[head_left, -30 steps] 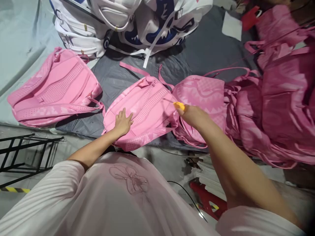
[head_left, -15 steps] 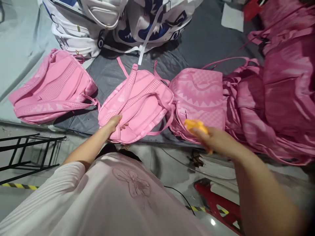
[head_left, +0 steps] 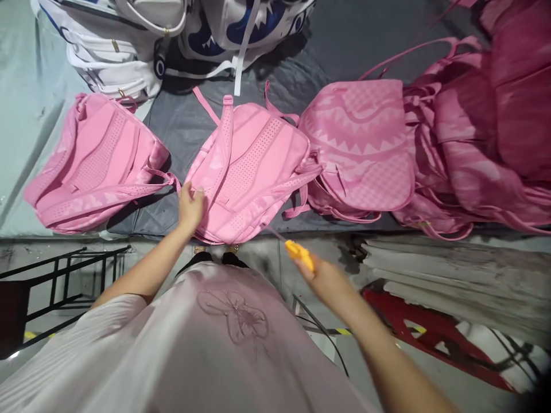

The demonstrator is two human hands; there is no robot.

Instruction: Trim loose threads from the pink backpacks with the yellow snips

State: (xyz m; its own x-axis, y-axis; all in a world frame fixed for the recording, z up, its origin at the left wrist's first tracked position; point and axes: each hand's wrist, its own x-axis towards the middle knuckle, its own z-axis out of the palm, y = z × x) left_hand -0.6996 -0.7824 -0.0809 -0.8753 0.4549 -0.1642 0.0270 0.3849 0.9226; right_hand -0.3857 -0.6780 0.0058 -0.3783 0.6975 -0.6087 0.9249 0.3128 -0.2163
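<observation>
A pink backpack (head_left: 253, 158) lies with its straps and padded back panel facing up near the table's front edge. My left hand (head_left: 190, 209) is at its lower left side, with the thumb and fingers around the edge of the bag. Just off its lower right corner, my right hand (head_left: 321, 275) is closed on an orange-handled tool (head_left: 298, 252). A thin, blurred tip points from that tool toward the bag; its exact kind cannot be made out.
Another pink backpack (head_left: 94, 160) lies to the left. On the right are a pink backpack with a toothed print (head_left: 365, 135) and a darker pink pile (head_left: 469, 126). White-and-blue bags (head_left: 116, 40) stand behind. A black metal rack (head_left: 64, 281) and a red frame (head_left: 430, 338) are below.
My left hand has shifted from the shoulder strap to the bag's left side. My right hand has brought the orange-handled tool left and down, nearer the bag's lower corner. The view has also shifted.
</observation>
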